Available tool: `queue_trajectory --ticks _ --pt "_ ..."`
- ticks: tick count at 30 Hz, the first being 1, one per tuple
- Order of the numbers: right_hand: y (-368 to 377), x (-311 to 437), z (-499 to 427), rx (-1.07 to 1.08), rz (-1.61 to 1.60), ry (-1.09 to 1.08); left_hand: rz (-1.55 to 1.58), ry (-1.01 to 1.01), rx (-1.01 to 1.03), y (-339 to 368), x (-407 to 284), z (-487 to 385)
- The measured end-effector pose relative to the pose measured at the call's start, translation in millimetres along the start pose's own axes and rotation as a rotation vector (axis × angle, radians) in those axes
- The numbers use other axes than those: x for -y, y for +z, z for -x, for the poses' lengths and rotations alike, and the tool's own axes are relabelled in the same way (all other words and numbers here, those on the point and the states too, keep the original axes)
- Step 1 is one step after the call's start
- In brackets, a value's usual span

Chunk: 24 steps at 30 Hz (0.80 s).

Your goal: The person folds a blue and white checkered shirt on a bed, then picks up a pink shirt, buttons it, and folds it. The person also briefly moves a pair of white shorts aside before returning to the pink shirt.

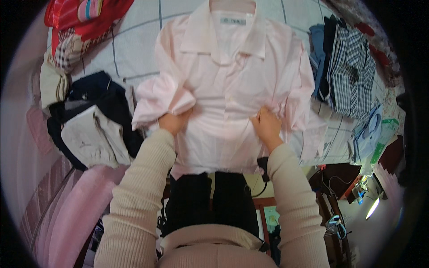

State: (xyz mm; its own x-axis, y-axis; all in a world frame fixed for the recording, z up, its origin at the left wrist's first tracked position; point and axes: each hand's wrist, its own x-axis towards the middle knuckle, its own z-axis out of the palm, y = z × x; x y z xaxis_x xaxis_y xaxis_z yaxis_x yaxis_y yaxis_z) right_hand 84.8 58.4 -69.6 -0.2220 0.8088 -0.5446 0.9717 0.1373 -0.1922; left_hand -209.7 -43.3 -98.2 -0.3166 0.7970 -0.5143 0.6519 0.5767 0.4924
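Observation:
A pale pink collared shirt (224, 90) lies front side up before me, its collar away from me and its hem at the near edge of the bed. My left hand (176, 122) grips the shirt's side, beside a bunched sleeve that partly covers the fingers. On the other side, my right hand (267, 124) pinches the fabric between thumb and fingers, and the cloth is creased between the two hands. The right sleeve hangs loosely folded, with its cuff (313, 137) beyond my right wrist.
Dark folded clothes (100, 87) with a light grey garment (92, 137) on top are at left. Red fabric (110, 13) lies behind them. At right are a checked black-and-white shirt (352, 70) and light blue clothes (368, 134). Pink netting (77, 207) hangs at lower left.

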Motion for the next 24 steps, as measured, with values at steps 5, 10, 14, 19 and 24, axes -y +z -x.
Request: queue_trajectory --ticks 5,10,14,19,24 --pt "-5 -3 11 0.028 -0.059 0.030 -0.346 0.130 -0.138 -15 -22 11" --pt "-13 1 37 -0.002 -0.411 0.071 0.147 0.046 0.090 -27 -49 57" --pt "-8 29 79 0.097 -0.494 0.032 0.347 0.064 0.347 1 -61 96" --pt "20 75 120 -0.007 -0.415 0.045 0.486 0.127 0.328 42 -77 117" --pt "45 75 112 -0.079 -0.536 0.224 0.314 0.226 0.302 45 -81 114"
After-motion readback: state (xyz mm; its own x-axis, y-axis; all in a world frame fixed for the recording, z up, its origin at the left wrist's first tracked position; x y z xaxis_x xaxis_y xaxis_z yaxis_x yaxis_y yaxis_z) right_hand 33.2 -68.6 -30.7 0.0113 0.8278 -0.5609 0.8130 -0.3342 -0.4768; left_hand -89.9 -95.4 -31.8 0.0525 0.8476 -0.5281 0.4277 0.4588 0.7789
